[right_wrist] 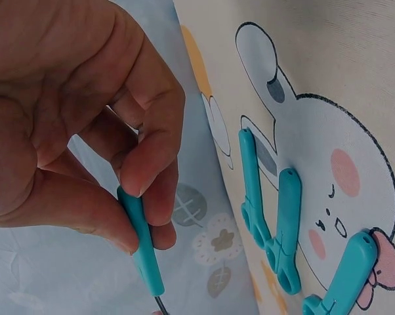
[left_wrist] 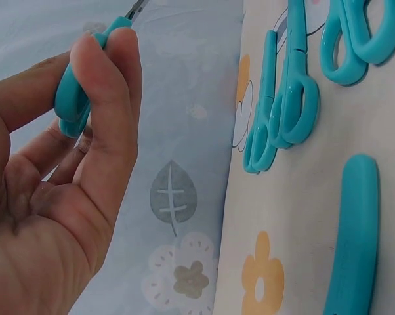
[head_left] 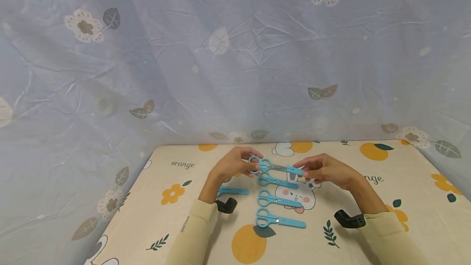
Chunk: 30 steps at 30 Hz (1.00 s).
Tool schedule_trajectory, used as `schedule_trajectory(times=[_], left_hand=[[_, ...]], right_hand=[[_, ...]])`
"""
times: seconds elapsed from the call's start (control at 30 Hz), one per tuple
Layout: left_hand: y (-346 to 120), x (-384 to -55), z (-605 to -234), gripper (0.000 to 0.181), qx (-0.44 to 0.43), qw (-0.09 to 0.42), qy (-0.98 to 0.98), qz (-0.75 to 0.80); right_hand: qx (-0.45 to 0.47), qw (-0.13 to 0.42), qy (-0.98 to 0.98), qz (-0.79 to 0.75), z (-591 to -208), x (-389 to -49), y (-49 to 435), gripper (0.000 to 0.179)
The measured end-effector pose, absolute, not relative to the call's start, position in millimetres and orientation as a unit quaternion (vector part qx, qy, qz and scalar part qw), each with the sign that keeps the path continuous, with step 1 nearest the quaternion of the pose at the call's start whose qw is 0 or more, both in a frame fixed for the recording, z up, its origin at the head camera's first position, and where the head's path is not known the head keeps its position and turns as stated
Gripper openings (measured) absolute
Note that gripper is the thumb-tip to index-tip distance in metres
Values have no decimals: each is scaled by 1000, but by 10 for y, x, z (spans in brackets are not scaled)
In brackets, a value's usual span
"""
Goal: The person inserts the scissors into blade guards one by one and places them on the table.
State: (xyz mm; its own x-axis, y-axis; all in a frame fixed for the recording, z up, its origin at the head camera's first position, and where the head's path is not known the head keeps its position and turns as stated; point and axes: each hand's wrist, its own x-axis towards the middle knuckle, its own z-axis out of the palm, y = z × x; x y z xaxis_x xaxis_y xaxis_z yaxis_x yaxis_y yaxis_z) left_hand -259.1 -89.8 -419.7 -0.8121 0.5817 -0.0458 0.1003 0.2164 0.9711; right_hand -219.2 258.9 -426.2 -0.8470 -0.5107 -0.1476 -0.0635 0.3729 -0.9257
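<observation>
Above the table, my left hand (head_left: 237, 162) pinches the light-blue handles of a pair of scissors (head_left: 265, 165) between thumb and fingers. Opposite it, my right hand (head_left: 327, 171) pinches the light-blue blade cover (head_left: 294, 170). Bare metal blade shows between handles and cover, so the cover sits only over the tip end. In the left wrist view the scissors handles (left_wrist: 69, 98) lie against the fingers. The right wrist view has the blade cover (right_wrist: 142, 246) between thumb and fingertips, with a short bit of blade below it.
Three covered scissors lie in a column below the hands: upper (head_left: 277, 181), middle (head_left: 279, 199), lower (head_left: 281, 218). Another covered pair (head_left: 233, 191) lies by the left wrist, partly hidden. A patterned cloth (head_left: 176, 199) covers the table; a pale curtain (head_left: 235, 72) hangs behind.
</observation>
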Motion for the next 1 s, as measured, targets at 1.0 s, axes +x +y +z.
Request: schedule_trajectory(times=[1.0], left_hand=[[-838,-2527,-4132,30,233,211,749,584]], right_hand=[[-215,201,807,-512,-4215,-2219,2489,40]])
